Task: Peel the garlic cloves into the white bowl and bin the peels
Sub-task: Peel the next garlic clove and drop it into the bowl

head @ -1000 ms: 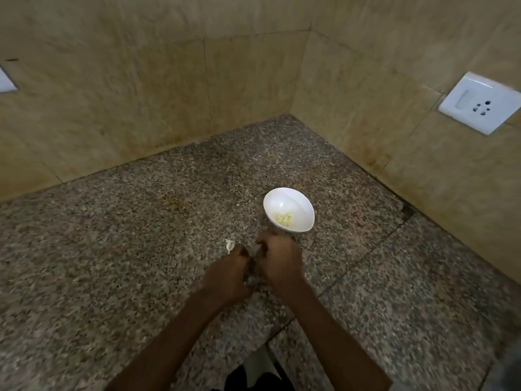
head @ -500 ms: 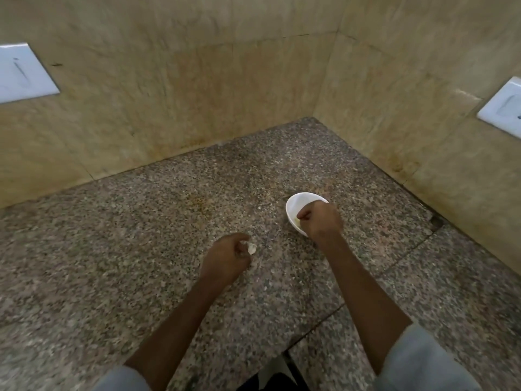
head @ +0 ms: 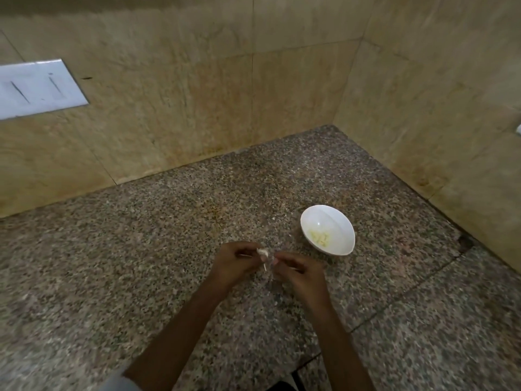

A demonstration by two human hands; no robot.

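A white bowl (head: 328,221) stands on the speckled granite counter (head: 141,263) and holds several pale peeled garlic cloves (head: 320,237). Just left of and in front of the bowl, my left hand (head: 235,262) pinches a small white garlic clove (head: 262,252) at its fingertips. My right hand (head: 300,273) is close beside it, fingers curled, its fingertips touching a thin white bit of peel (head: 273,261) next to the clove. The two hands nearly meet above the counter. No bin is in view.
Tan tiled walls meet in a corner behind the counter. A white switch plate (head: 36,87) sits on the left wall. A dark seam (head: 394,303) crosses the counter at the right, in front of the bowl.
My right hand has come back from over the bowl to the left hand. Both hands are together at the garlic clove again, and the bowl is uncovered.
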